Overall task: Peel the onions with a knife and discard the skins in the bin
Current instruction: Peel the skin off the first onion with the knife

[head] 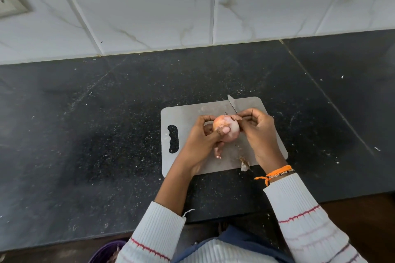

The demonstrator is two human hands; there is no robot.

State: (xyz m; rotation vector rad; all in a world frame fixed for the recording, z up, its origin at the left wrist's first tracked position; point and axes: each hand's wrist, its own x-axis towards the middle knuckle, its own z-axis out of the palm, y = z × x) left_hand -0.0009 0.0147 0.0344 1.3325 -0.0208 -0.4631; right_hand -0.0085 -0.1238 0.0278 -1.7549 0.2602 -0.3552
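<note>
Now, mid-peel, above the middle of the grey cutting board (188, 117), which lies on the dark counter (85, 124). Onion (226, 129) held off the board in the left hand (203, 141), fingers curled round the far and left side, thumb pressed on the near face. Right hand (259, 134) just to the right of the onion, touching it, fingers closed round the knife (232, 103) handle and, as it seems, pinching a flap of brown skin (235, 117) at the far right top of the onion. Blade pointing far and a little left, away from the body, tip past the far edge of the board. Mostly pale and bare already on the near right side; orange skin left on the far left part. So, probably: pull the flap to the right and near, away from the onion, while the left hand turns the covered side toward the right fingers. Loose root scrap (244, 163) lying on the near edge of the board. Purple bin (106, 252) low at the near left, below the counter edge, nearer to the left arm.
</note>
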